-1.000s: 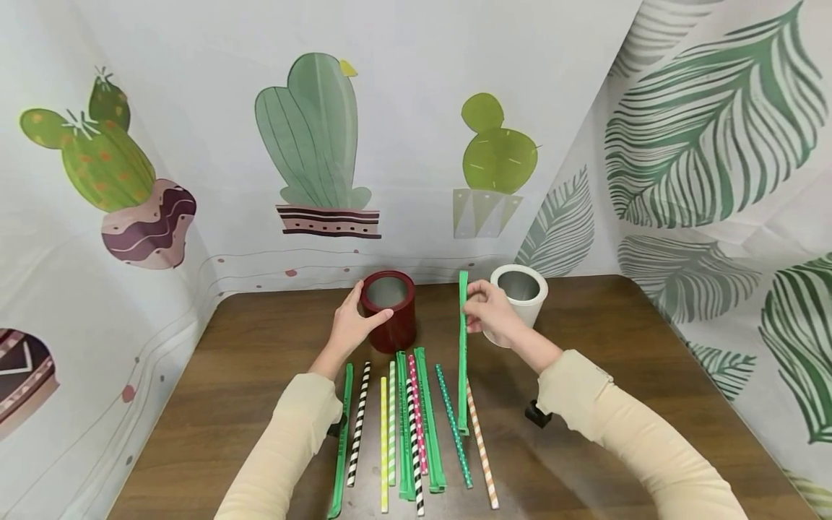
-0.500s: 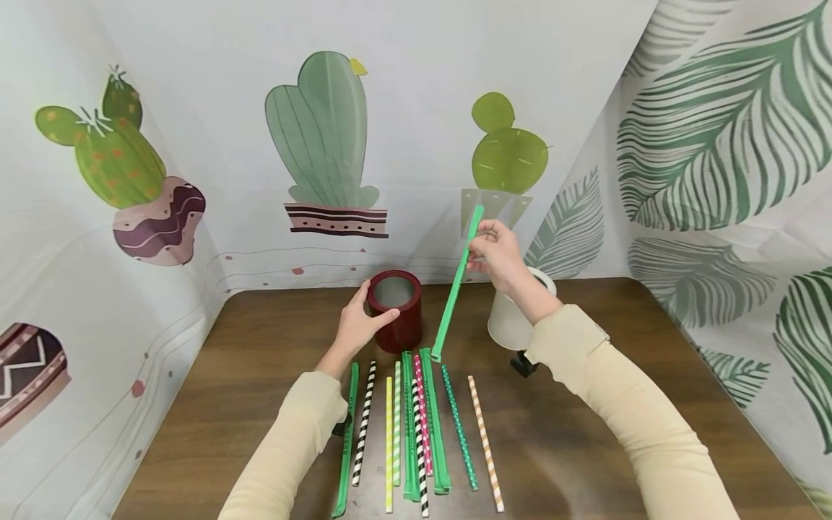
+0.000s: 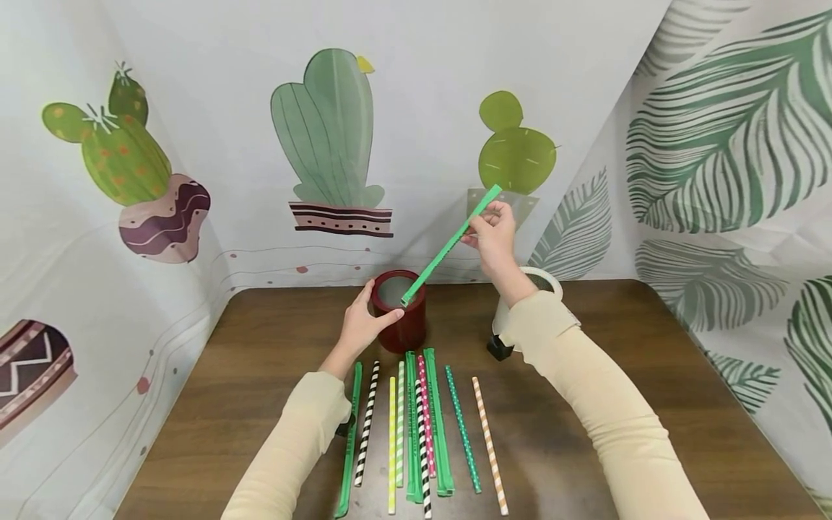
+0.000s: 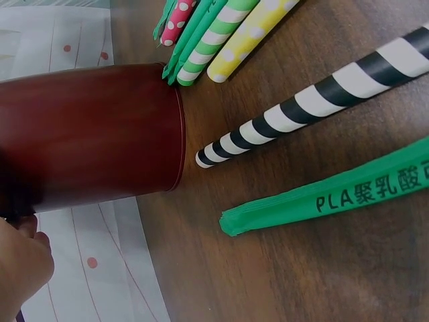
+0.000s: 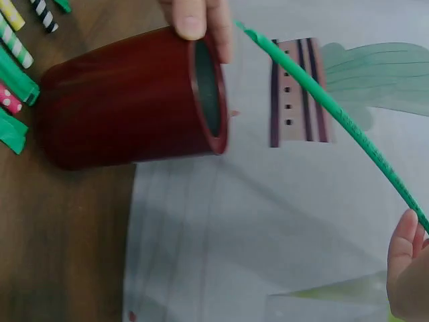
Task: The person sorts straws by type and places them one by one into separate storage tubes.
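A wrapped green straw [image 3: 448, 250] is pinched near its upper end by my right hand [image 3: 497, 237]. It slants down to the left, its lower tip overlapping the mouth of the dark red cup [image 3: 408, 331] in the head view. In the right wrist view, the straw [image 5: 348, 125] has its far tip outside the rim. My left hand [image 3: 361, 326] holds the upright red cup, thumb on the near rim and fingers round its left side. The cup's wall [image 4: 94, 134] fills the left of the left wrist view.
Several straws lie in front of the cup: green wrapped [image 3: 349, 440], black-striped [image 3: 367, 426], yellow [image 3: 392, 448], pink dotted [image 3: 425, 412], teal dotted [image 3: 463, 433] and orange-striped [image 3: 489, 444]. A white cup [image 3: 500, 315] stands partly behind my right arm. A printed cloth [image 3: 429, 144] hangs behind the table.
My right hand has lifted the green straw off the table beside the white cup and tilted it, bringing its lower end left to the red cup. My left hand keeps its hold.
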Tool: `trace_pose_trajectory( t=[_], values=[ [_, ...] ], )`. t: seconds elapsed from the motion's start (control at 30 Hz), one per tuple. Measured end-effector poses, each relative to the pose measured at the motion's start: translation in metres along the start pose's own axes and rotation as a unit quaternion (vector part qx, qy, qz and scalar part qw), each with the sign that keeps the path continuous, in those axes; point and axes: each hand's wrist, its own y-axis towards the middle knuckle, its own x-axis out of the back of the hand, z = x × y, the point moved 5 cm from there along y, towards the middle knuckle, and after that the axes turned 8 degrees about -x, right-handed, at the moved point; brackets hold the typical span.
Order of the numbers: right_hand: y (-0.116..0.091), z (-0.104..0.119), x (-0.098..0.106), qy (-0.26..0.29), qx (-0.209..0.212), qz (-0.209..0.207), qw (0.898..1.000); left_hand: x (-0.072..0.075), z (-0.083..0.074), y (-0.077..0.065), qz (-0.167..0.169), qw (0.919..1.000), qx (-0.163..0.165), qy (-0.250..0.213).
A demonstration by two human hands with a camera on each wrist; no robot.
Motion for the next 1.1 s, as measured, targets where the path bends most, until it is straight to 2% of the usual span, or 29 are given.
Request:
trace_pose_trajectory(
  t=[0.27, 0.43, 0.6, 0.83, 1.03, 1.1],
  values=[
    [-0.002, -0.033, -0.003, -0.074, 0.018, -0.023, 0.997, -0.001, -0.001, 0.000, -0.001, 1.0000, 0.000, -0.006],
    [-0.002, -0.051, -0.001, -0.025, -0.005, -0.045, 0.999, -0.001, 0.000, 0.000, -0.005, 0.9999, -0.005, -0.008],
    [-0.001, -0.061, 0.005, 0.021, -0.030, -0.077, 0.996, -0.002, 0.001, 0.000, -0.002, 0.9999, -0.005, -0.011],
    [-0.001, -0.068, 0.011, 0.030, -0.045, -0.096, 0.994, -0.002, 0.001, 0.000, -0.003, 0.9999, -0.010, -0.012],
    [-0.001, -0.075, 0.010, 0.031, -0.033, -0.094, 0.995, -0.001, 0.001, 0.000, -0.005, 0.9999, -0.008, -0.007],
    [-0.001, -0.079, 0.009, 0.015, -0.029, -0.088, 0.996, -0.001, 0.002, 0.000, -0.006, 0.9999, -0.008, -0.006]
  ],
)
